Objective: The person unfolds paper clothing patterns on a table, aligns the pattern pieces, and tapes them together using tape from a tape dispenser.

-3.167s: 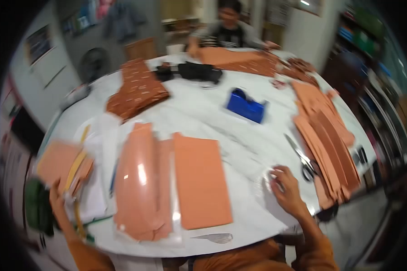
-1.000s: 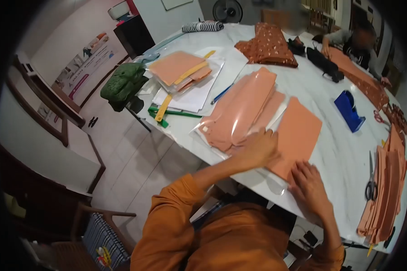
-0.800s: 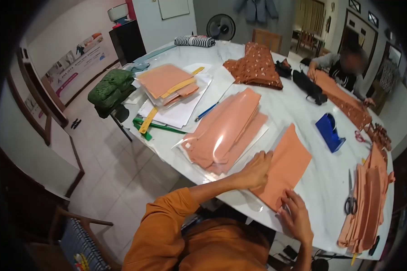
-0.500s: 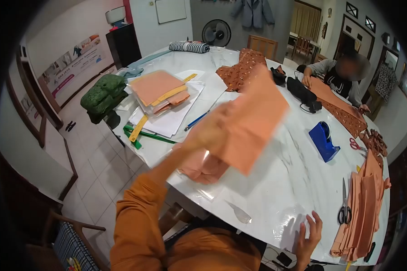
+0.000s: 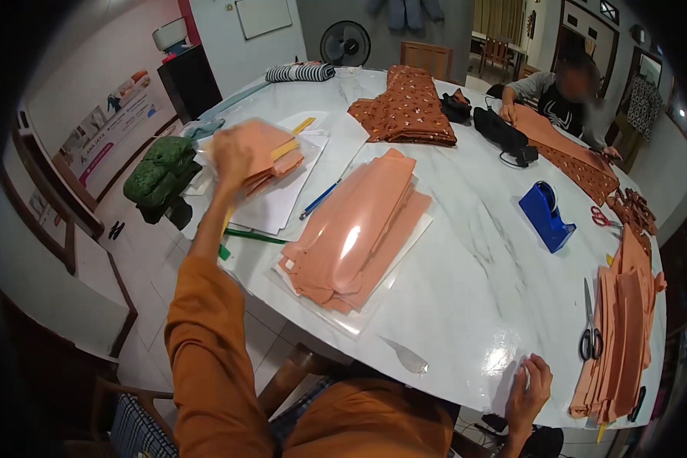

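My left hand (image 5: pixel 233 156) is over the left side of a stack of peach fabric pieces (image 5: pixel 266 141) with a yellow measuring strip (image 5: pixel 284 149) among them. Its fingers are blurred, so their grip does not show. In front of me lies a clear plastic packet of folded peach cloth (image 5: pixel 351 237), with light glaring off its surface. My right hand (image 5: pixel 530 389) rests at the table's near edge, fingers loosely bent and apart from any object. To its right are black-handled scissors (image 5: pixel 590 336) on a pile of peach fabric strips (image 5: pixel 618 328).
A blue tape dispenser (image 5: pixel 546 217) stands right of centre. Brown patterned fabric (image 5: pixel 412 107) lies at the back. A green fabric bundle (image 5: pixel 159 172) is at the left edge, white paper (image 5: pixel 271 210) under the stack. Across the table, a person (image 5: pixel 569 95) handles peach and patterned cloth.
My left hand has swung left from mid-table to the stack. The peach piece it held up is no longer raised, and the plastic packet shows fully. My right hand has moved slightly.
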Motion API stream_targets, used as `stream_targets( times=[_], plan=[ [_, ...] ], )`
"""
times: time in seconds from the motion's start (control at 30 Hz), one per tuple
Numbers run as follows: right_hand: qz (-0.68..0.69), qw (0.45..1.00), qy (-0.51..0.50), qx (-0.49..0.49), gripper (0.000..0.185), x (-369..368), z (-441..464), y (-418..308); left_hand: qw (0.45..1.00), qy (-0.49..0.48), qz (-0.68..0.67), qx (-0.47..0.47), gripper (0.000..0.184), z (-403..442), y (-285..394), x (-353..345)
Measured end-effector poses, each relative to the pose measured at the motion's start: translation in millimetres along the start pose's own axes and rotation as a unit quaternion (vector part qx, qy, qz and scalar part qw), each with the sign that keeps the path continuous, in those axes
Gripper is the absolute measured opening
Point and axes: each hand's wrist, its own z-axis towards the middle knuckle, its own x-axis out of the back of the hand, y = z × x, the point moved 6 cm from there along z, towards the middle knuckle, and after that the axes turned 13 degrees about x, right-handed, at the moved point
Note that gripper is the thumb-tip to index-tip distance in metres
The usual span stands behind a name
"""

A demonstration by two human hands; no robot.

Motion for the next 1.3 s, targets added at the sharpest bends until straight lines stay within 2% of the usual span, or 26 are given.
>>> stream_targets(
  times=[0.07,0.1,0.17,0.2,0.27,0.37,0.4,0.5,0.6,0.67,0.77,0.87,0.93,0.97,1.0,1.07,1.13,1.2,1.3],
  plan=[
    [-0.018,1.000,-0.001,0.019,0.021,1,1,-6,0.956,-0.234,-0.174,-0.018,0.034,-27,43,-6],
    [-0.007,0.999,-0.011,0.034,0.020,0,2,-11,0.857,-0.425,-0.282,0.068,0.037,-49,71,-6],
    [0.008,0.998,-0.033,0.062,0.019,1,5,-26,0.828,-0.528,-0.187,-0.016,0.043,-92,113,11],
    [0.035,0.997,-0.034,0.053,0.019,0,5,-35,0.827,-0.521,-0.174,-0.117,0.053,-110,123,9],
    [0.075,0.992,-0.032,0.092,0.019,-6,5,-57,0.794,-0.581,-0.110,-0.140,0.064,-136,154,29],
    [0.088,0.983,-0.066,0.144,0.020,-20,4,-79,0.848,-0.474,-0.161,-0.173,0.068,-163,165,30],
    [0.092,0.982,-0.065,0.151,0.020,-22,5,-82,0.844,-0.494,-0.162,-0.130,0.069,-173,171,31],
    [0.092,0.980,-0.054,0.166,0.021,-23,10,-88,0.846,-0.497,-0.143,-0.131,0.070,-192,226,83],
    [0.078,0.989,-0.052,0.118,0.023,-17,16,-90,0.841,-0.498,-0.131,-0.168,0.069,-226,292,109],
    [0.041,0.992,-0.085,0.079,0.031,-17,11,-75,0.852,-0.446,-0.185,-0.202,0.066,-248,330,120],
    [-0.010,0.993,-0.115,0.001,0.043,-15,-1,-46,0.750,-0.554,-0.313,-0.179,0.056,-242,356,130],
    [0.002,0.995,-0.092,0.043,0.044,-8,-11,-31,0.810,-0.404,-0.410,-0.113,0.045,-226,317,71],
    [-0.019,0.994,-0.085,0.059,0.043,-8,-14,-29,0.909,-0.351,-0.213,-0.065,0.037,-195,272,34],
    [-0.028,0.994,-0.079,0.067,0.043,-9,-14,-30,0.950,-0.298,-0.066,-0.073,0.030,-179,253,39],
    [-0.029,0.994,-0.081,0.073,0.043,-11,-12,-31,0.960,-0.262,0.028,-0.096,0.025,-177,222,5],
    [-0.042,0.994,-0.073,0.070,0.043,-10,-11,-32,0.946,-0.317,0.068,-0.022,0.016,-166,186,-19],
    [-0.036,0.995,-0.067,0.060,0.043,-6,-9,-34,0.941,-0.334,-0.021,-0.050,0.013,-169,171,-23],
    [-0.039,0.995,-0.067,0.062,0.043,-8,-10,-31,0.928,-0.367,-0.022,-0.064,0.014,-162,177,-22],
    [-0.027,0.996,-0.059,0.061,0.044,-10,-12,-30,0.931,-0.354,-0.033,-0.089,0.011,-162,178,-31]
  ],
)
